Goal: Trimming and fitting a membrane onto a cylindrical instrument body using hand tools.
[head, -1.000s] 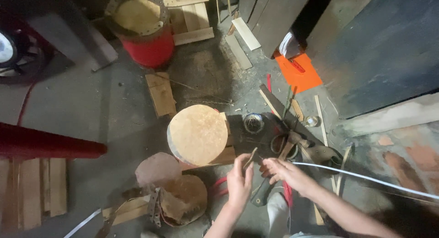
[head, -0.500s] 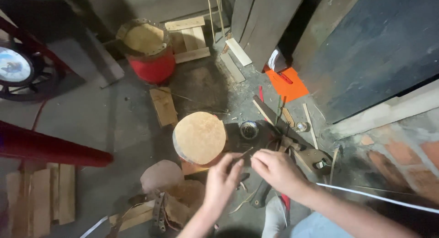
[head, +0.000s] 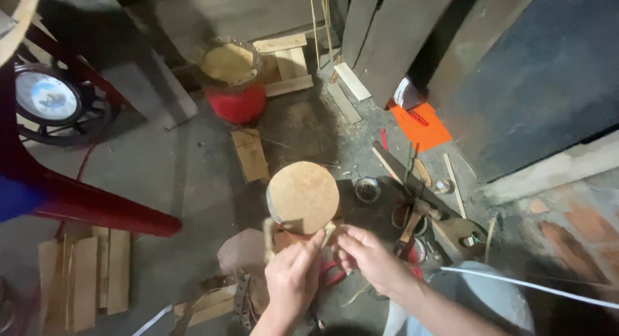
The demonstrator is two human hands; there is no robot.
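Bamboo strip (head: 325, 236) pinched in both hands' fingers at 6 o'clock; so thin it could snap or splinter; left hand (head: 293, 278), right hand (head: 367, 258).

The round wooden block (head: 303, 197) stands in the middle of the floor, right in front of the two hands (head: 293, 278) (head: 369, 257), so it blocks the way straight ahead. Left of the block there is a wide patch of bare floor (head: 180, 181) where a hand could pass. Only a small flat board (head: 250, 155) lies there. Right of the block the floor is crowded with a little tin (head: 367, 188), sticks and tools (head: 419, 213). Behind the block a red bucket (head: 233, 84) stands in the way. Far left of the block a red bar (head: 97, 204) blocks the floor.
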